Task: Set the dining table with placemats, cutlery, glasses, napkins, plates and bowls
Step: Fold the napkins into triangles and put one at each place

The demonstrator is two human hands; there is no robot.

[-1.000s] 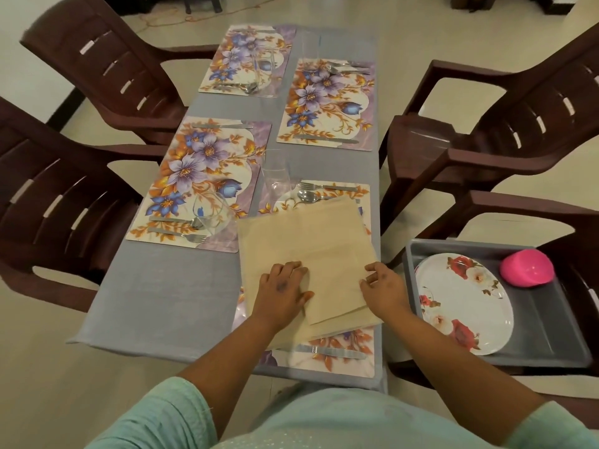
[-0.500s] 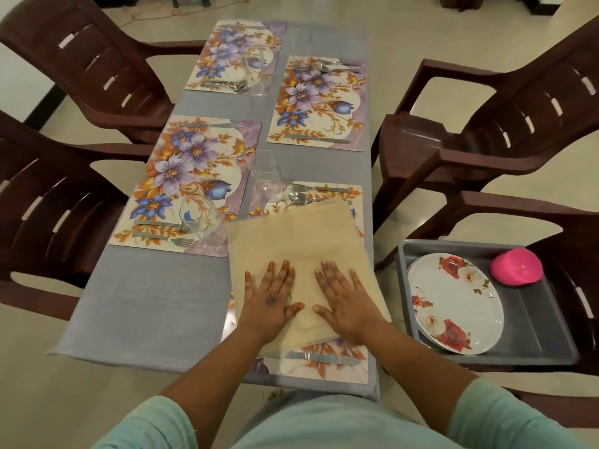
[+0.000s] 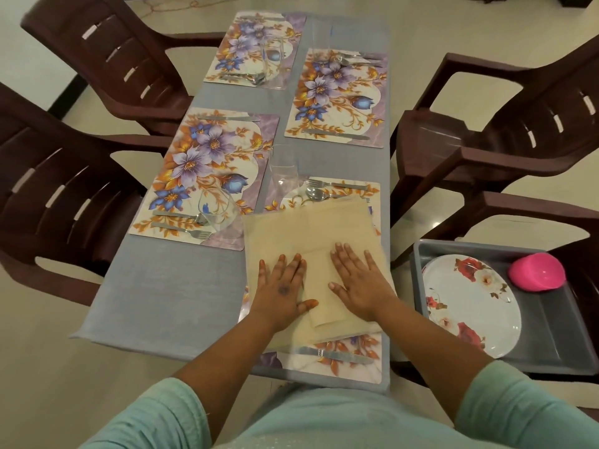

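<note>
Both hands flat, fingers straight, gripping nothing: left hand [image 3: 283,288] and right hand [image 3: 356,283] press side by side on the beige napkins [image 3: 311,238]. Napkins lie stacked on the nearest floral placemat [image 3: 343,351], which sits on the grey table [image 3: 162,299]; a knife [image 3: 330,354] lies just below them, fork [image 3: 334,184] and spoon [image 3: 319,195] just above. Clear glass [image 3: 285,170] stands beside that cutlery. Right of the table, a grey tray [image 3: 551,345] holds a floral plate [image 3: 470,303] and pink bowl [image 3: 536,271].
</note>
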